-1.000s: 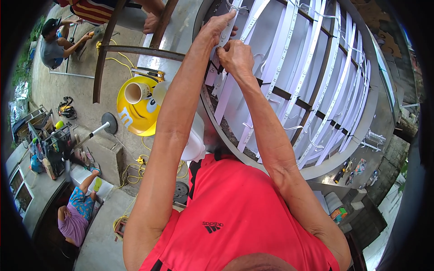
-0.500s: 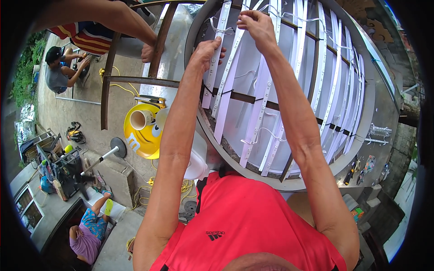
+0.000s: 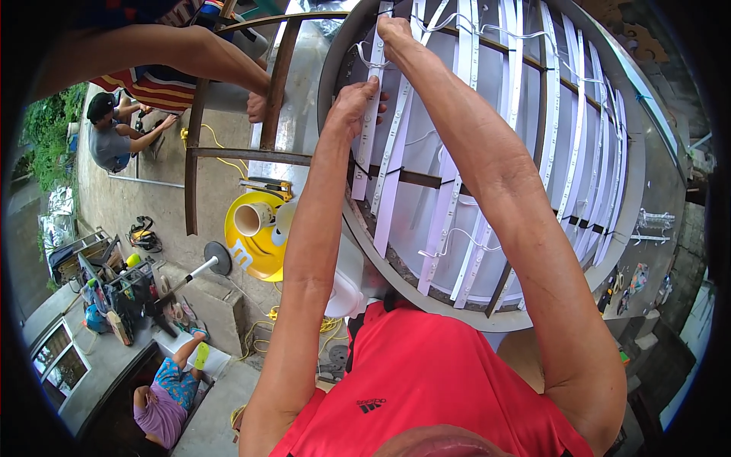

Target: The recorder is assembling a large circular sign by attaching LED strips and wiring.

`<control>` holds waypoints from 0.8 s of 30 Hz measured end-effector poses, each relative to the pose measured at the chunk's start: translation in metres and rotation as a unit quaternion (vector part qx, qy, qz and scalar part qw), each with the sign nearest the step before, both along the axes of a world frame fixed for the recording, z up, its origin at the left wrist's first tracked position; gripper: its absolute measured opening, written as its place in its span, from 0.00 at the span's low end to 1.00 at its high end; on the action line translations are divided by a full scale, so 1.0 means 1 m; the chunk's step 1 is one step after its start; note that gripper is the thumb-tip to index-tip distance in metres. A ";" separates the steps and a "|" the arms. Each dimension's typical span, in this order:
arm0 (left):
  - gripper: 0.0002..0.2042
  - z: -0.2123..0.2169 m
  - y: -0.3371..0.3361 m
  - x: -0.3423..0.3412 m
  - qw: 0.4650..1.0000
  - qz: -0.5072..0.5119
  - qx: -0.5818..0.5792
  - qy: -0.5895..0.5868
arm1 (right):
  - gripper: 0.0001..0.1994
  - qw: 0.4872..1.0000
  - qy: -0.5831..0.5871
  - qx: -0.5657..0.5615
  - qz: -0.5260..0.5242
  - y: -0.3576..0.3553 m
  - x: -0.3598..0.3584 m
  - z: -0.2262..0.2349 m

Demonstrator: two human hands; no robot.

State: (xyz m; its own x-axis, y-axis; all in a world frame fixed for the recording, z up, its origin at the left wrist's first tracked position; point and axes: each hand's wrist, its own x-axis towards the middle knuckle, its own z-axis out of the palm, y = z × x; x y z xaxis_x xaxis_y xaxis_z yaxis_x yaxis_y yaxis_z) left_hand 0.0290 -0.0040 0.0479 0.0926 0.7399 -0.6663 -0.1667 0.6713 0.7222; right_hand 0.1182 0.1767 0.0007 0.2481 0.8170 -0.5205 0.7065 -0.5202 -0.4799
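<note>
A large round grey frame [image 3: 495,320] lies before me, with rows of white LED strips [image 3: 442,209] on pale backing bars across dark metal crossbars [image 3: 419,180]. My left hand [image 3: 355,108] grips the leftmost LED strip [image 3: 367,145], thumb on top and fingers round its far edge. Farther up that strip, my right hand [image 3: 397,34] is closed at its upper end; what its fingertips pinch is hidden. A thin white wire [image 3: 373,62] loops over the strip between my hands. Black ties show where several strips cross the bars.
At left, a person's forearm [image 3: 190,49] reaches to a rusty steel frame [image 3: 190,190]. Beside my left arm are a yellow round panel [image 3: 263,259] and a beige cup [image 3: 250,218]. Pliers [image 3: 609,289] lie right; two people [image 3: 114,133] [image 3: 164,400] sit farther left.
My right hand has moved left and up, from above the neighbouring strips to the upper end of the leftmost strip. My left hand stays on that strip. The view has shifted slightly.
</note>
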 end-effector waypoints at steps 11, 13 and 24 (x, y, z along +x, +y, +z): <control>0.20 -0.001 0.004 0.000 1.000 -0.006 0.000 -0.009 | 0.14 0.942 0.271 0.024 -0.198 -0.010 0.000 0.016; 0.20 -0.008 -0.007 -0.020 1.000 0.016 -0.004 -0.004 | 0.13 0.929 0.301 0.019 -0.216 -0.027 -0.029 0.021; 0.18 0.003 -0.008 -0.020 1.000 0.004 -0.008 0.009 | 0.09 0.997 0.032 0.065 -0.012 -0.015 -0.041 -0.008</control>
